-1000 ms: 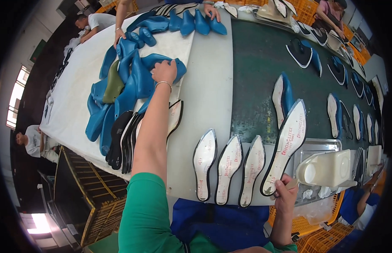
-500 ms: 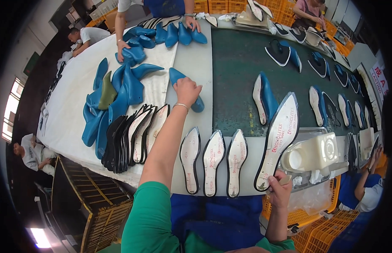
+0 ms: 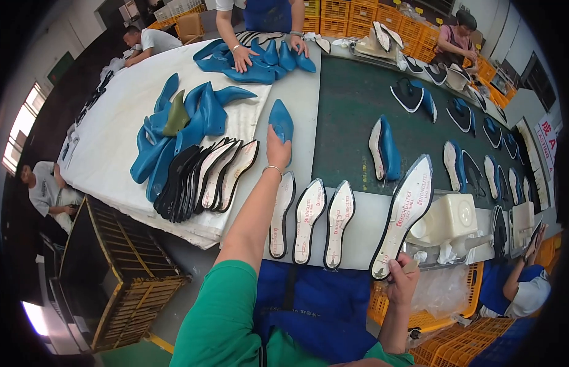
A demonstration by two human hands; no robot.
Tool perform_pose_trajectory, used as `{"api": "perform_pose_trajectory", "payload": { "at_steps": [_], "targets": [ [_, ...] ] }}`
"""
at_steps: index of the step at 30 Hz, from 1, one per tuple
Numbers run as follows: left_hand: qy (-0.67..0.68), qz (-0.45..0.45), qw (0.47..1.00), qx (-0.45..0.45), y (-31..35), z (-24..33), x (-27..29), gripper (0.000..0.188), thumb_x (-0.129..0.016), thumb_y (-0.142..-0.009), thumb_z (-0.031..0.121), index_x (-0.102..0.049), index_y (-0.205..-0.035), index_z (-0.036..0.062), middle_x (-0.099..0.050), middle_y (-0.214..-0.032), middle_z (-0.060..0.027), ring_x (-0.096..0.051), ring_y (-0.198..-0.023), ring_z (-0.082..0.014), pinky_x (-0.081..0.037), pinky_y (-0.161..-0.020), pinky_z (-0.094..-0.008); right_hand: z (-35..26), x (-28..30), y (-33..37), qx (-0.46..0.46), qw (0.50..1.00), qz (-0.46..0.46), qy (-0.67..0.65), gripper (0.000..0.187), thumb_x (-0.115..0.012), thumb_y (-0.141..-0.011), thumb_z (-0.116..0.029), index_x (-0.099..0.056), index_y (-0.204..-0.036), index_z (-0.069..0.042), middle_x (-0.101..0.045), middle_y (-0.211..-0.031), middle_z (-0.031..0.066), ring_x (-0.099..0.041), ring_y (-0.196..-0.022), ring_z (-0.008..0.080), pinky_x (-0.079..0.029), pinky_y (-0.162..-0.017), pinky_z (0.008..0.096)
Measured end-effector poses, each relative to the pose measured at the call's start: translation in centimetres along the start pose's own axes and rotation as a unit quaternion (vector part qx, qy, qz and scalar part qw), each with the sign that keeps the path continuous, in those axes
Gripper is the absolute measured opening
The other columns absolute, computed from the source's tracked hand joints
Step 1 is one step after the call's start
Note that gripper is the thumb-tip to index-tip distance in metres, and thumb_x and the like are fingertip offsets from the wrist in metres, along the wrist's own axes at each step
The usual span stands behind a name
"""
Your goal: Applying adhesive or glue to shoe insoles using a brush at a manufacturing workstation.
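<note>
My left hand (image 3: 278,148) is closed around a blue shoe last (image 3: 281,116), whose pointed toe faces away from me. It is held above the pale strip of table. In my right hand (image 3: 404,282) is a white insole (image 3: 402,214) with a black edge, gripped at its heel and tilted up. A small beige flat piece (image 3: 410,266) also shows between the right fingers; its kind is unclear. Between my hands, three similar insoles (image 3: 310,221) lie side by side at the near table edge. A row of stacked insoles (image 3: 218,174) stands left of my left forearm.
A pile of blue lasts (image 3: 208,116), one olive green (image 3: 176,115), lies on the white cloth (image 3: 119,134). Beyond it, a co-worker's hands (image 3: 243,58) touch more lasts. Lasts with insoles (image 3: 388,150) line the green belt (image 3: 352,92). A cream plastic container (image 3: 449,219) stands at right.
The blue last in my left hand has turned, its toe now pointing straight away from me. My right hand keeps the insole. The co-worker's hand has shifted over the lasts. The whole view has shifted.
</note>
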State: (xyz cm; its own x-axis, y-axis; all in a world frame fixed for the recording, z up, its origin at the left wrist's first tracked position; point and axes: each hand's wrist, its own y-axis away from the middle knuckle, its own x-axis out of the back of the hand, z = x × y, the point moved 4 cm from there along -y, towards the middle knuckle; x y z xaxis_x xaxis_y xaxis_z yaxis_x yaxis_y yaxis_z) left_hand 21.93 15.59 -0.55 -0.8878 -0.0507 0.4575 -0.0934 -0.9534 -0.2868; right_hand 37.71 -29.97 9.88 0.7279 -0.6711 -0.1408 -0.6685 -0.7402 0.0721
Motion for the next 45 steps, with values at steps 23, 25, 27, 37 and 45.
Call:
{"api": "perform_pose_trajectory", "payload": {
  "at_steps": [23, 25, 27, 37, 45],
  "targets": [
    [-0.074, -0.023, 0.993, 0.087, 1.3, 0.6, 1.5, 0.065, -0.065, -0.083, 0.021, -0.035, -0.138, 0.0049, -0.049, -0.133, -0.0231, -0.054, -0.116, -0.0402, -0.046, -0.095, -0.0485, 0.7, -1.5, 2.3, -0.007, 0.997, -0.069, 0.035, 0.010, -0.062, -0.084, -0.007, -0.063, -0.082, 0.003, -0.056, -0.073, -0.0006, -0.049, -0.064, 0.0057, -0.037, -0.059, 0.0207],
    [-0.081, -0.035, 0.991, 0.100, 1.3, 0.9, 1.5, 0.064, -0.065, -0.083, 0.021, -0.034, -0.138, 0.0052, -0.050, -0.132, -0.0232, -0.055, -0.115, -0.0404, -0.047, -0.094, -0.0491, 0.5, -1.8, 2.3, -0.039, 0.996, -0.079, 0.027, 0.010, -0.064, -0.084, -0.006, -0.065, -0.081, 0.004, -0.057, -0.078, 0.0033, -0.052, -0.073, 0.0100, -0.039, -0.068, 0.0239],
    [-0.089, -0.046, 0.989, 0.112, 1.3, 0.9, 1.5, 0.063, -0.064, -0.084, 0.022, -0.034, -0.137, 0.0055, -0.050, -0.131, -0.0233, -0.056, -0.113, -0.0407, -0.048, -0.092, -0.0497, 0.6, -2.0, 2.2, -0.043, 0.995, -0.085, 0.027, 0.010, -0.064, -0.084, -0.006, -0.065, -0.081, 0.004, -0.058, -0.079, 0.0032, -0.052, -0.073, 0.0098, -0.040, -0.068, 0.0237],
    [-0.104, -0.035, 0.990, 0.086, 1.3, 1.2, 0.3, 0.064, -0.063, -0.084, 0.024, -0.034, -0.139, 0.0052, -0.051, -0.129, -0.0248, -0.056, -0.113, -0.0422, -0.047, -0.094, -0.0512, 0.6, -1.6, 2.9, -0.073, 0.988, -0.101, 0.087, 0.010, -0.064, -0.087, -0.008, -0.066, -0.082, 0.001, -0.051, -0.072, -0.0024, -0.045, -0.060, 0.0042, -0.031, -0.051, 0.0212],
    [-0.108, -0.025, 0.992, 0.059, 0.3, -1.3, 1.0, 0.066, -0.062, -0.083, 0.025, -0.035, -0.139, 0.0029, -0.050, -0.131, -0.0258, -0.055, -0.115, -0.0435, -0.045, -0.096, -0.0495, 0.6, -2.7, 2.7, -0.068, 0.982, -0.141, 0.108, 0.010, -0.066, -0.087, -0.008, -0.066, -0.083, 0.002, -0.056, -0.076, -0.0008, -0.050, -0.066, 0.0056, -0.038, -0.058, 0.0221]
  ]
}}
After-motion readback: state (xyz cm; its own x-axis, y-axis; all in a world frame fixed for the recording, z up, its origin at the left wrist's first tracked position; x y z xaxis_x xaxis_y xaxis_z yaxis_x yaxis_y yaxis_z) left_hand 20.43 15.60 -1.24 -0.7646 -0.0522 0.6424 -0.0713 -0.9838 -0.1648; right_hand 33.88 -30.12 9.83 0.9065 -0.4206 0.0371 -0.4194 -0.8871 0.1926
